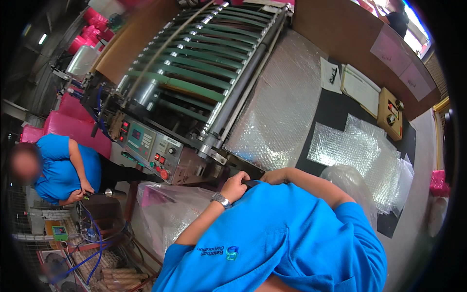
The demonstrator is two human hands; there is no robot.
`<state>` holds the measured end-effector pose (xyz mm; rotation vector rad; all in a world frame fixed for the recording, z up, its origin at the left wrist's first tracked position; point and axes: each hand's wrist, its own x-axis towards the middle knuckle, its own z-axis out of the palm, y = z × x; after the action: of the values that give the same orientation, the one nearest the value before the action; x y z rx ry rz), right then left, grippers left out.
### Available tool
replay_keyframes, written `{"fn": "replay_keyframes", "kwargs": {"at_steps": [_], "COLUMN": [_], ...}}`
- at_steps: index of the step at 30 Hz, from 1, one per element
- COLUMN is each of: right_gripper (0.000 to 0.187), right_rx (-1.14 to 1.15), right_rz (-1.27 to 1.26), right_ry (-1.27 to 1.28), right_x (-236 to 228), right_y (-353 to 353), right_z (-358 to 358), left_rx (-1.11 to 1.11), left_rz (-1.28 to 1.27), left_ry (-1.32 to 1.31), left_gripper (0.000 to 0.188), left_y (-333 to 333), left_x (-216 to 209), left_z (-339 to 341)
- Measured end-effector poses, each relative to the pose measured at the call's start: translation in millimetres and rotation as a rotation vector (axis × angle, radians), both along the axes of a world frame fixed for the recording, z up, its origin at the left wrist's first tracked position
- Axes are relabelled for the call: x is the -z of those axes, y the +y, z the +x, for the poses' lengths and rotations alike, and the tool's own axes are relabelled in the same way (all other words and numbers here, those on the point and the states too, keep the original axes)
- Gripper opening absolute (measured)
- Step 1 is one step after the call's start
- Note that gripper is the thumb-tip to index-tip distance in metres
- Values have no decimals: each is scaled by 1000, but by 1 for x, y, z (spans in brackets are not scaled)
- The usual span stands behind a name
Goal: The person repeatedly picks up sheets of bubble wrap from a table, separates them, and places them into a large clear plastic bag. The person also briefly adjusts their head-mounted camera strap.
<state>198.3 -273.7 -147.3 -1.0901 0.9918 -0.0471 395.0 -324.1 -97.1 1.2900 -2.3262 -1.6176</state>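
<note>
Both hands are close to my body, at the front edge of the machine and table. My left hand (235,186), with a metal wristwatch (221,199) on its wrist, has its fingers curled in at a small dark thing (251,183) by my blue shirt (272,228). My right hand (275,176) is closed just right of it, its fingertips mostly hidden. What either hand grips cannot be made out. Beyond them a sheet of clear bubble wrap (277,107) lies beside the machine (194,63) with green belts and rollers.
Left of my hands is a control panel (146,143) with buttons. A clear plastic bag (170,209) hangs below it. Cut bubble wrap pieces (345,146), a clipboard (360,90) and a cardboard box (390,114) lie at right. Another person (68,165) in blue stands at left.
</note>
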Motion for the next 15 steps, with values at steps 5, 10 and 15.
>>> {"fn": "replay_keyframes", "kwargs": {"at_steps": [5,10,15], "right_gripper": [23,19,31], "right_rx": [431,540,41], "right_rz": [-335,-192,-292], "right_ry": [235,119,80], "right_x": [23,-61,-25], "right_y": [4,10,15], "right_z": [-7,-21,-4], "left_rx": [-156,150,436], "left_rz": [-700,86,253], "left_ry": [-219,-88,29], "left_gripper": [32,34,33], "left_y": [5,10,3], "left_x": [23,10,52], "left_z": [4,-9,-9]}}
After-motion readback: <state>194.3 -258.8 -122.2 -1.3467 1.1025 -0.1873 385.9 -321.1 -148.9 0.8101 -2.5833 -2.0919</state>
